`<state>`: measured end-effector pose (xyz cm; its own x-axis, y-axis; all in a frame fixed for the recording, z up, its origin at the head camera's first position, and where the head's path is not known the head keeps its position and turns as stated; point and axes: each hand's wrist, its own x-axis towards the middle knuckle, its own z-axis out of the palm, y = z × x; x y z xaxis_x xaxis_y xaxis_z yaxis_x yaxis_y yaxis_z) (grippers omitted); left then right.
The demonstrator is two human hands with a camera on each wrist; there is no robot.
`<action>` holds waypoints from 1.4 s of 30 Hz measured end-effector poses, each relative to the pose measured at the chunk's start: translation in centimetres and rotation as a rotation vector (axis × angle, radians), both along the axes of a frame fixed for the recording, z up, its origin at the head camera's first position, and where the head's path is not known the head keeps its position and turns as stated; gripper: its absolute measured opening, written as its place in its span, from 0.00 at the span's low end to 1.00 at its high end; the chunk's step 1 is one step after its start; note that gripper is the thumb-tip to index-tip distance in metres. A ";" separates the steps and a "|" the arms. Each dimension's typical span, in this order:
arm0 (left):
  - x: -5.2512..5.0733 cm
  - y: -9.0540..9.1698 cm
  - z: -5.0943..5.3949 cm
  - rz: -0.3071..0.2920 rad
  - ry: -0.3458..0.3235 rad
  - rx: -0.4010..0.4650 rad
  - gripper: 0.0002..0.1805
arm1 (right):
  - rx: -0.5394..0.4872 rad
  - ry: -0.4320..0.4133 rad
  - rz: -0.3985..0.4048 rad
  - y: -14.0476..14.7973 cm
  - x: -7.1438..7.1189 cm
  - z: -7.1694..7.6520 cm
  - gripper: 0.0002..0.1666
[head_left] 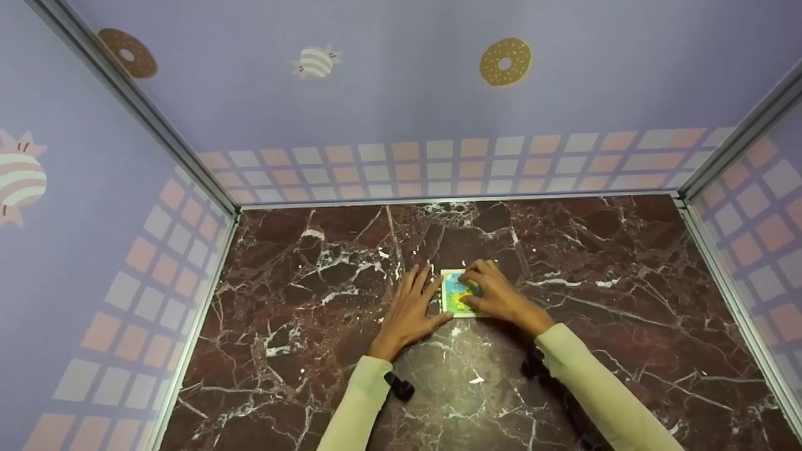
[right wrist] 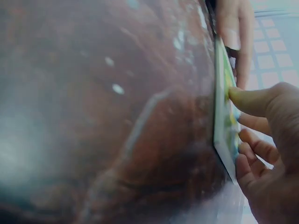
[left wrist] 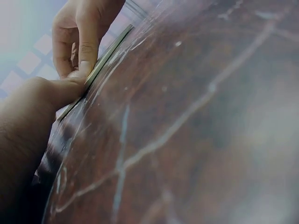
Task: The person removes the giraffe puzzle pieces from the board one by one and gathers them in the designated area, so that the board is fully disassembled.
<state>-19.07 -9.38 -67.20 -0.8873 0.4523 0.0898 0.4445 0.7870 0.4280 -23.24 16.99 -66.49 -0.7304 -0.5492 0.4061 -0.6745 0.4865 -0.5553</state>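
Observation:
A small flat board (head_left: 453, 309) with a pale border and a blue, green and yellow picture lies on the dark marble-patterned surface. My left hand (head_left: 408, 311) rests at its left side with fingers extended, the thumb touching near the lower left corner. Bent over the picture is my right hand (head_left: 498, 297), its thumb and fingertips set apart on the face. From the right wrist view, the right thumb (right wrist: 250, 100) touches the picture side of the board (right wrist: 223, 126). Whether those fingertips pinch a separate piece is hidden.
Purple walls (head_left: 401, 94) with sweets and checks enclose the marble-patterned surface (head_left: 301, 351) at the back and both sides. Metal strips (head_left: 463, 200) run along the wall joints. A black strap device (head_left: 401, 387) sits at the left wrist.

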 end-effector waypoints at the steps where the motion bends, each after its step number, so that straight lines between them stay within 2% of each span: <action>1: 0.0 0.0 0.0 -0.002 -0.001 -0.002 0.49 | 0.007 -0.010 0.002 -0.1 -0.1 0.2 0.21; 5: -0.2 -0.2 0.2 -0.006 -0.015 0.000 0.50 | 0.072 -0.082 -0.036 -0.9 0.3 2.3 0.19; 8: -0.3 -0.2 0.4 -0.008 -0.033 0.003 0.52 | 0.128 -0.100 -0.080 -1.6 0.3 2.9 0.18; 11: -0.3 -0.2 0.4 -0.012 -0.038 0.003 0.52 | 0.149 -0.068 -0.116 -2.0 0.1 2.4 0.17; 13: -0.3 -0.2 0.4 -0.011 -0.027 0.004 0.53 | 0.146 -0.013 -0.125 -2.0 -0.4 0.8 0.16; 15: -0.3 -0.1 0.3 -0.009 -0.009 -0.001 0.53 | 0.141 0.012 -0.137 -2.1 -0.5 0.3 0.16; 17: -0.3 0.0 0.2 -0.009 0.008 -0.014 0.54 | 0.152 0.037 -0.145 -2.1 -0.9 -0.9 0.16; 18: -0.3 0.0 0.2 -0.009 0.016 -0.018 0.54 | 0.144 0.039 -0.144 -2.2 -0.9 -1.0 0.16; 20: -0.2 0.1 0.0 -0.011 0.031 -0.031 0.54 | 0.152 0.016 -0.158 -2.5 -0.4 -0.3 0.17; 22: -0.2 0.2 -0.1 -0.013 0.045 -0.042 0.54 | 0.167 0.006 -0.170 -2.7 -0.4 -0.5 0.17; 24: -0.2 0.2 -0.2 -0.010 0.050 -0.045 0.53 | 0.182 -0.023 -0.181 -3.0 -0.1 0.2 0.18; 27: -0.1 0.2 -0.3 -0.007 0.051 -0.049 0.52 | 0.204 -0.048 -0.195 -3.3 -0.3 0.0 0.18; 30: 0.0 0.1 -0.3 -0.006 0.045 -0.047 0.52 | 0.175 -0.070 -0.196 -3.4 -0.7 -0.8 0.19; 34: 0.1 0.1 -0.1 -0.006 0.040 -0.050 0.53 | 0.151 -0.047 -0.191 -3.3 -1.0 -1.7 0.19; 37: 0.1 0.1 0.1 -0.006 0.036 -0.054 0.53 | 0.175 -0.012 -0.193 -3.5 -0.5 -0.8 0.20; 42: 0.0 0.2 0.0 -0.010 0.030 -0.050 0.53 | 0.209 -0.064 -0.202 -3.9 0.8 2.4 0.21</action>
<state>-19.06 -9.20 -67.15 -0.8802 0.4653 0.0936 0.4642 0.8028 0.3741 -22.42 13.07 -64.05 -0.8539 -0.4569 0.2492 -0.5193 0.7157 -0.4671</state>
